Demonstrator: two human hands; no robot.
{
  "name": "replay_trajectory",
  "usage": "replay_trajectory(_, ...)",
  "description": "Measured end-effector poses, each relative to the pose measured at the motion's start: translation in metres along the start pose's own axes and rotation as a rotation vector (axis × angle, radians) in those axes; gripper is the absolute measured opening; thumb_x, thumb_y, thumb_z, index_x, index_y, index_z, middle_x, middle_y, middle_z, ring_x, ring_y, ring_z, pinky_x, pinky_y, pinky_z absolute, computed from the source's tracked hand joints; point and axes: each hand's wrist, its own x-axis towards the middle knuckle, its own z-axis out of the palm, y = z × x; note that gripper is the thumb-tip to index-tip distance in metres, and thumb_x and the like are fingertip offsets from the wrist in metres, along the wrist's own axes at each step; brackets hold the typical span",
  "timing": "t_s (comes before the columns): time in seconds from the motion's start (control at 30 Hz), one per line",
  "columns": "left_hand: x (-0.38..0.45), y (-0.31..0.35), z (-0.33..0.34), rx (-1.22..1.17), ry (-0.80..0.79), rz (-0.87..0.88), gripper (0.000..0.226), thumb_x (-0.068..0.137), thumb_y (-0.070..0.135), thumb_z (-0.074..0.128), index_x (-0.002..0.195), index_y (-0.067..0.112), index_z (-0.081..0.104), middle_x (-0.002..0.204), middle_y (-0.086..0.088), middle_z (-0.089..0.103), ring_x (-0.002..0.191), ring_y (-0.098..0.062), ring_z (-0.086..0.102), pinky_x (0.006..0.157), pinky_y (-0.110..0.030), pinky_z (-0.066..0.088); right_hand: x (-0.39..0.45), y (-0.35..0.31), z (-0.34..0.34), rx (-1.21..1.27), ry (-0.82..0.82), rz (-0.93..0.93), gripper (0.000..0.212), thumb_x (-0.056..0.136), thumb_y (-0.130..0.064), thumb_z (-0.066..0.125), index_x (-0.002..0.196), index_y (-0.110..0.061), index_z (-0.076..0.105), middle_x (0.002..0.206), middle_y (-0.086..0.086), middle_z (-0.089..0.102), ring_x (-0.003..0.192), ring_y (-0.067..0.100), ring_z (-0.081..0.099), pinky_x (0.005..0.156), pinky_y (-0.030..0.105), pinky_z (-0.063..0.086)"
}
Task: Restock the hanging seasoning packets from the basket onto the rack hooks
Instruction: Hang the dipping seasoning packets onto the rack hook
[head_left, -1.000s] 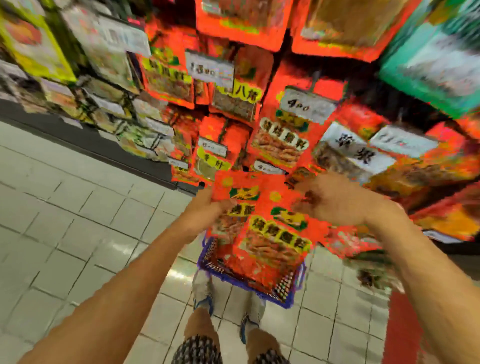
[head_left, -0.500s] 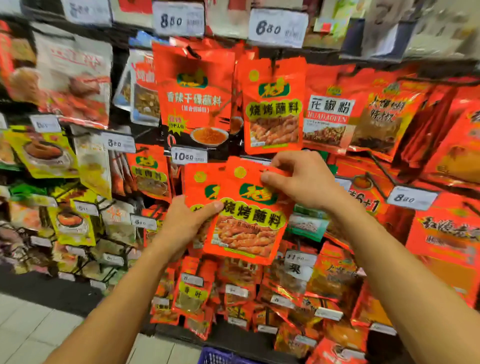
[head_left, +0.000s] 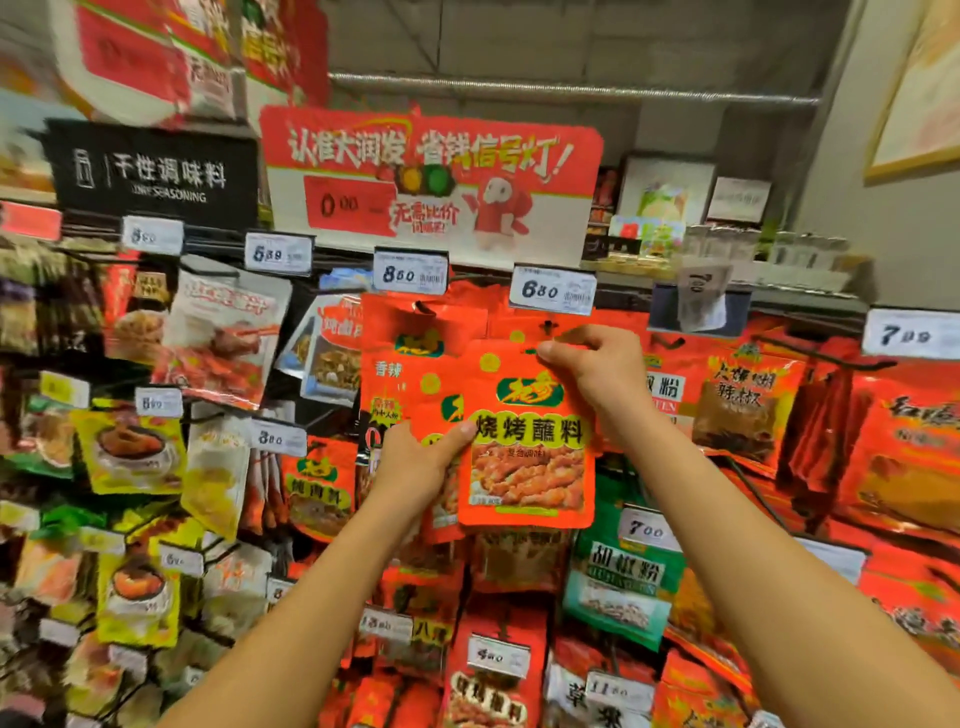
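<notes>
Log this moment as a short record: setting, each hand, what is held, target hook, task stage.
setting: store rack of hanging seasoning packets with price tags
left hand: grips lower left of the held stack
right hand: pinches top edge of the front packet, near its hang hole
held: several red packets, front one upright
target hook: probably the one under the 6.80 tag; tip hidden
stage: packet raised to the hook, not visibly hung
basket: out of view
</notes>
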Motion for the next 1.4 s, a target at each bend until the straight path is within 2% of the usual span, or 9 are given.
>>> replay_trajectory(0.3,0.022,0.022,0.017,-0.008,0.055,-0.004,0.016,0.086,0.025,0.080,0.094,0.015,0.071,0.082,-0.004,0.079,0.076,-0.026,0.077,0.075,-0.050,0.063,0.024,-0.003,0.002,-0.006,0.083,0.034,0.018,0.082,-0.017,0.077,0.083,-0.035,0.076,0.084,-0.018,0.077,0.079,0.007,0.075,0.078,0.039,0.062)
replay_trajectory(0.47,0.024,0.029,0.017,0.011,0.056,-0.026,0.019,0.086,0.030,0.080,0.095,0.015,0.071,0.080,-0.002,0.079,0.073,-0.024,0.077,0.072,-0.044,0.062,0.038,0.002,0.002,0.092,0.114,0.257,0.012,0.084,-0.012,0.069,0.091,-0.014,0.077,0.091,0.004,0.079,0.092,0.034,0.074,0.085,0.055,0.060)
replay_trajectory(0.67,0.019,0.026,0.008,0.055,0.089,0.021,0.007,0.089,0.028,0.077,0.090,0.024,0.071,0.081,0.006,0.078,0.083,-0.024,0.075,0.083,-0.049,0.059,0.033,0.017,-0.003,-0.161,0.210,0.219,0.025,0.079,-0.047,0.080,0.074,-0.023,0.074,0.071,-0.010,0.071,0.074,0.017,0.069,0.057,0.024,0.047)
replay_trajectory(0.8,0.017,0.027,-0.011,0.087,0.154,0.064,0.009,0.087,0.029,0.078,0.086,0.023,0.072,0.083,0.005,0.078,0.085,-0.024,0.074,0.088,-0.052,0.058,0.026,0.021,-0.012,-0.360,0.195,0.180,0.025,0.090,-0.053,0.065,0.101,-0.032,0.056,0.101,-0.006,0.062,0.085,0.020,0.059,0.063,0.028,0.038)
replay_trajectory(0.93,0.012,0.038,-0.028,0.040,0.188,0.137,0.007,0.085,0.021,0.080,0.085,0.020,0.073,0.084,0.001,0.078,0.085,-0.024,0.074,0.085,-0.047,0.058,0.004,0.022,-0.016,-0.373,0.310,-0.091,0.010,0.092,-0.036,0.066,0.089,-0.029,0.059,0.088,-0.008,0.064,0.086,0.016,0.060,0.073,0.029,0.039)
replay_trajectory(1.03,0.004,0.049,-0.041,-0.010,0.142,0.198,0.011,0.079,0.017,0.084,0.074,0.021,0.075,0.076,0.002,0.078,0.073,-0.017,0.075,0.067,-0.035,0.058,-0.013,0.020,-0.011,-0.274,0.198,-0.164,0.016,0.090,-0.027,0.068,0.074,-0.030,0.064,0.071,-0.013,0.066,0.070,0.007,0.061,0.064,0.028,0.044)
replay_trajectory(1.13,-0.006,0.055,-0.047,-0.060,0.042,0.212,0.006,0.069,0.021,0.081,0.072,0.024,0.077,0.074,0.000,0.077,0.068,-0.017,0.075,0.056,-0.026,0.057,-0.026,0.013,0.001,-0.103,-0.055,-0.141,0.015,0.094,-0.030,0.068,0.080,-0.024,0.071,0.066,-0.006,0.069,0.057,0.012,0.061,0.059,0.030,0.046)
replay_trajectory(1.27,-0.011,0.049,-0.035,-0.043,-0.073,0.166,0.018,0.069,0.022,0.081,0.087,0.020,0.078,0.090,-0.006,0.079,0.082,-0.025,0.077,0.066,-0.032,0.060,-0.038,0.004,0.022,0.072,-0.257,-0.100,0.022,0.097,-0.039,0.065,0.088,-0.021,0.072,0.080,-0.004,0.073,0.070,0.015,0.068,0.057,0.035,0.053)
replay_trajectory(1.4,-0.003,0.044,-0.002,-0.054,-0.118,0.025,0.034,0.085,0.034,0.079,0.111,0.013,0.072,0.104,-0.007,0.079,0.097,-0.027,0.075,0.089,-0.044,0.059,-0.037,0.003,0.029,0.183,-0.083,-0.027,0.029,0.096,-0.030,0.068,0.073,-0.012,0.068,0.074,0.006,0.069,0.069,0.019,0.062,0.063,0.038,0.050)
